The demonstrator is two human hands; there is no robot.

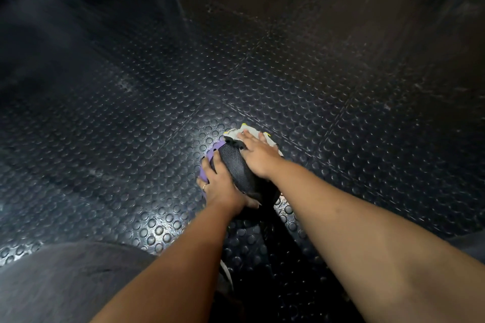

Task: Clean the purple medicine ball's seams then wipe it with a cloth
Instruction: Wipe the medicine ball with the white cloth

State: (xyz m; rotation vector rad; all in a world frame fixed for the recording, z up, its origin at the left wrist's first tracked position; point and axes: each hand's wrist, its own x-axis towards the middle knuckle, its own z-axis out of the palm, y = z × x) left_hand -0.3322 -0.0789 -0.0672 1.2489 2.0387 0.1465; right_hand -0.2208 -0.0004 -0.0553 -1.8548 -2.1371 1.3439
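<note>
I am crouching over a black rubber floor [136, 118] studded with raised round dots, which is filling nearly the whole view and fading into darkness toward its far edge. My dark-clad knee [60, 280] is taking up the near left corner of the view.

The medicine ball [232, 165] is sitting on the floor a little nearer than the middle, with bare studded floor lying all around it. It is showing a black textured panel on top and a purple panel down its left side, and my 2 hands are covering much of the rest.

My left hand [223, 186] is spreading open over the ball's left side, fingers splayed across the purple panel and the thumb reaching toward the near black part, bracing the ball rather than closing around it. A ring [204, 186] is showing on 1 finger.

My right hand [258, 153] is lying flat and open on the far top of the ball, palm pressing down on a pale cloth [248, 130] with yellow edging. The cloth is bunching out beyond my fingertips, against the ball's far side.
</note>
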